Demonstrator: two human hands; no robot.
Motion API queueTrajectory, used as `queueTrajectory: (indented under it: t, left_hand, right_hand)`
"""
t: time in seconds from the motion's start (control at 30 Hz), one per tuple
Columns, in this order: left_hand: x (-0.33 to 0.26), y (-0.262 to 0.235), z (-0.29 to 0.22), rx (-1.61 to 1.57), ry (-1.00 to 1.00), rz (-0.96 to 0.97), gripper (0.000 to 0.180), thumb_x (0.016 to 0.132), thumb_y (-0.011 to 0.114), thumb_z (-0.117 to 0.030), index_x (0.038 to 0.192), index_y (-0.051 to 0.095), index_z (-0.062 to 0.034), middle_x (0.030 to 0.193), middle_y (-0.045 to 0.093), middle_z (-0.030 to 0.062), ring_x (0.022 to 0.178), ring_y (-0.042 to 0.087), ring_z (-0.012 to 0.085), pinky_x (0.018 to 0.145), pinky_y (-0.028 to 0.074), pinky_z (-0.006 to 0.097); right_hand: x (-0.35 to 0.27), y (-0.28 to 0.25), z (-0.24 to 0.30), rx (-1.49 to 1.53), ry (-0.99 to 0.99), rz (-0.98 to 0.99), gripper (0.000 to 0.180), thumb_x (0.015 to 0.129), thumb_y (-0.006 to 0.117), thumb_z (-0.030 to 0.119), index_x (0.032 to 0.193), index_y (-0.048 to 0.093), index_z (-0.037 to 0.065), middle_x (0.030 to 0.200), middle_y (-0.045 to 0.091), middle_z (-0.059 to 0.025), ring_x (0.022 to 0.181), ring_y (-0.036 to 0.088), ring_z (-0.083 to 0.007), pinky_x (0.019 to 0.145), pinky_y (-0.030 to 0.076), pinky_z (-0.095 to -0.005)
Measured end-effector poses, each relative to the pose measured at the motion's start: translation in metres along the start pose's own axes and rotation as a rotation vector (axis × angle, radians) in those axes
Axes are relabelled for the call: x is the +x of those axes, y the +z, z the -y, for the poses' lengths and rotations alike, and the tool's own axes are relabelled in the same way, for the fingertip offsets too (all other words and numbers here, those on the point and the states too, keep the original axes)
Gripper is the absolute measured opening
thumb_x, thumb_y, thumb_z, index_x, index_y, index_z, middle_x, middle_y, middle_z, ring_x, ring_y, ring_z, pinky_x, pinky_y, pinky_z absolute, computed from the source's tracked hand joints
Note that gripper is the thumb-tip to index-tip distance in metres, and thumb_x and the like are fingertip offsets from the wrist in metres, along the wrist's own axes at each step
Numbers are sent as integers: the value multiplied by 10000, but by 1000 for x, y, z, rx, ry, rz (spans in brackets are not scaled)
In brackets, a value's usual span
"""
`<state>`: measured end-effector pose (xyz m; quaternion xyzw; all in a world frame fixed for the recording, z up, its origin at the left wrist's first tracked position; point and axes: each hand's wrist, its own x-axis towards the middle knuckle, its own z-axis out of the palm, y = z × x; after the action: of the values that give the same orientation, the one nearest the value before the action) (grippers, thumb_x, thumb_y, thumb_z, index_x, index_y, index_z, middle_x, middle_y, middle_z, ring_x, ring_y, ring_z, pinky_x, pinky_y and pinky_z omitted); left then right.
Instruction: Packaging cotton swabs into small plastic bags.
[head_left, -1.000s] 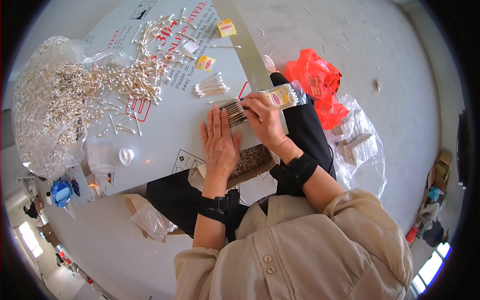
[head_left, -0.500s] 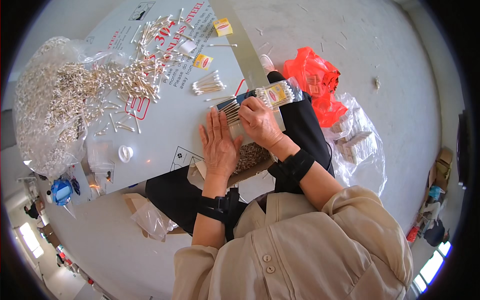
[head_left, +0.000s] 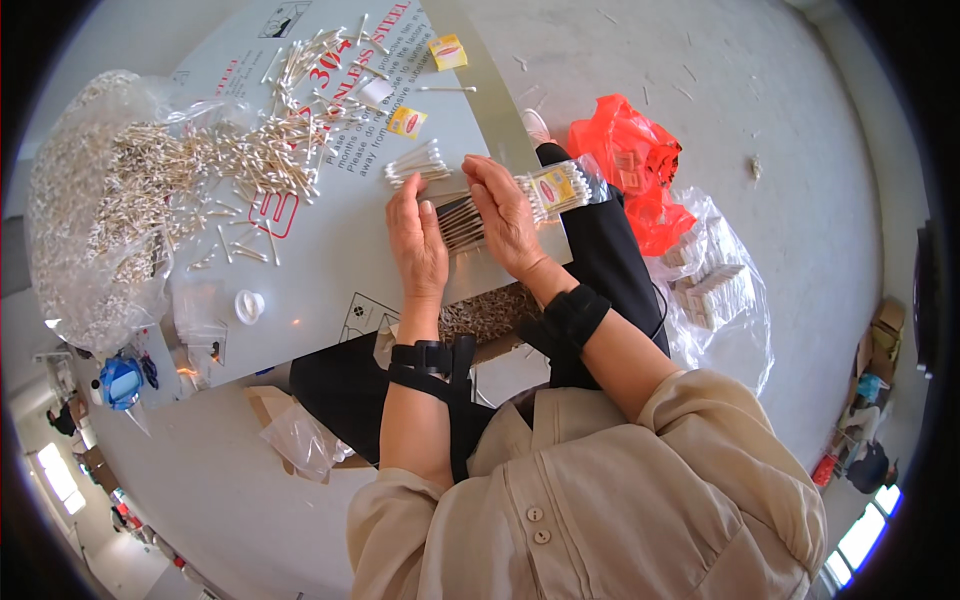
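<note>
**Swab row between two open hands**

Position: the row of swabs lies on the table, between the left hand at 9 o'clock and the right hand at 3 o'clock. Both hands are open, fingers extended, palms facing inward.

Clearance: bare table extends toward 8 o'clock. At 2 o'clock, the clear pack with its yellow label crosses the table edge. The loose swab bundle limits room at 11 o'clock.

Visibility: fingers mask the row's ends; contact there cannot be determined. The cardboard box at 5 o'clock is partly covered.

Appearance: thin sticks, side by side, slightly slanted.
</note>
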<state>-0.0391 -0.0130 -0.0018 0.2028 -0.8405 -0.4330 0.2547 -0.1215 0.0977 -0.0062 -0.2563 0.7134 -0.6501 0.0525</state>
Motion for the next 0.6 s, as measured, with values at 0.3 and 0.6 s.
queueTrajectory:
  t: [0.3, 0.6]
  left_hand:
    - [-24, 5, -7, -158, -62, -146, 432, 1024, 405, -264, 1367, 452, -7, 1314, 512, 140, 1239, 446, 268, 1073, 328, 396]
    - [-11, 18, -12, -586, -143, -184, 525, 1007, 446, -268, 1432, 361, 28, 1493, 365, 152, 1385, 329, 257, 1157, 223, 397]
  right_hand:
    - [-10, -9, 3, 89, 125, 110, 292, 995, 466, 48, 1272, 528, -22, 1240, 570, -130, 1175, 539, -204, 1016, 418, -301]
    - [-17, 3, 3, 316, 175, 4, 380, 1028, 454, 173, 1348, 477, -30, 1428, 448, -118, 1304, 428, -180, 1096, 345, -309]
